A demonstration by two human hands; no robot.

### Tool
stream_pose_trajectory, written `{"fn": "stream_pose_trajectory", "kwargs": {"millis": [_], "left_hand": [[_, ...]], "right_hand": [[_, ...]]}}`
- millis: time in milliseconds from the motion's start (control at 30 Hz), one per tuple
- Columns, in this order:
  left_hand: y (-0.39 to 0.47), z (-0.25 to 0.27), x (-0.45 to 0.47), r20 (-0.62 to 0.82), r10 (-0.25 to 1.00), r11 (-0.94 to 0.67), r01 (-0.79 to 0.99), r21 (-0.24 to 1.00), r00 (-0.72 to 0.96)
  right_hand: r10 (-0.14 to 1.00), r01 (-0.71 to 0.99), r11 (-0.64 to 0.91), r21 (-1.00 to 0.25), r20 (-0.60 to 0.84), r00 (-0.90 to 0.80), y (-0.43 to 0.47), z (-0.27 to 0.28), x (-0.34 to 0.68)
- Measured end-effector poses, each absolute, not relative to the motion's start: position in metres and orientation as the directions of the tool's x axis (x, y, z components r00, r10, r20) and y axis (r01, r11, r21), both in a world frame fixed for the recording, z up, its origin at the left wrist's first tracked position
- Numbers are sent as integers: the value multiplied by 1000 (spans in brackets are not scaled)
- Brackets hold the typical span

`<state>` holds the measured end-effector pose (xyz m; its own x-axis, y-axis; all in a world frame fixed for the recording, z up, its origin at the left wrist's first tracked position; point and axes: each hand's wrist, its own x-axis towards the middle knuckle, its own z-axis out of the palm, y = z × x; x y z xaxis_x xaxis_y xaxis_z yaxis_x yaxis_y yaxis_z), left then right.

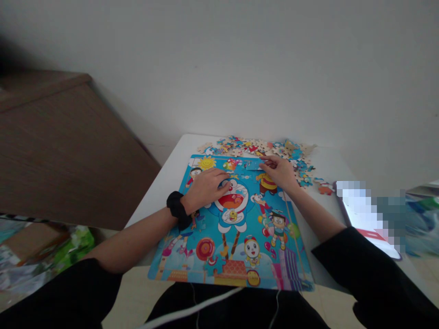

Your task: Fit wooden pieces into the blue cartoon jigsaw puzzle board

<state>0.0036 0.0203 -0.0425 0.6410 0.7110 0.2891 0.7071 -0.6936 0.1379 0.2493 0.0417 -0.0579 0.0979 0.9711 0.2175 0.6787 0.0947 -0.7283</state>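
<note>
A colourful cartoon jigsaw puzzle (224, 246) in a blue tray lies on the white table. My left hand (206, 186), with a black band at the wrist, rests on the upper middle of the puzzle. Its fingers are stretched out and the thumb stands apart. At the puzzle's top right, my right hand (277, 170) pinches the edge of a light blue puzzle piece (254, 165). Behind the tray, loose puzzle pieces (252, 148) are heaped along the far edge, spreading to the right.
To the right on the table (156, 180) lies a phone or tablet (368, 224) with a lit screen, partly blurred. A wooden cabinet (65, 146) stands left. A white cable (195, 308) crosses in front of the lap. The wall rises behind the table.
</note>
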Motion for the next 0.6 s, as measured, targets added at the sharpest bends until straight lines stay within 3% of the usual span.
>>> {"fn": "stream_pose_trajectory", "kwargs": {"millis": [600], "left_hand": [[23, -46, 2, 226, 735, -677, 707, 205, 639]], "right_hand": [[967, 704, 108, -702, 239, 89, 37, -57, 246]]}}
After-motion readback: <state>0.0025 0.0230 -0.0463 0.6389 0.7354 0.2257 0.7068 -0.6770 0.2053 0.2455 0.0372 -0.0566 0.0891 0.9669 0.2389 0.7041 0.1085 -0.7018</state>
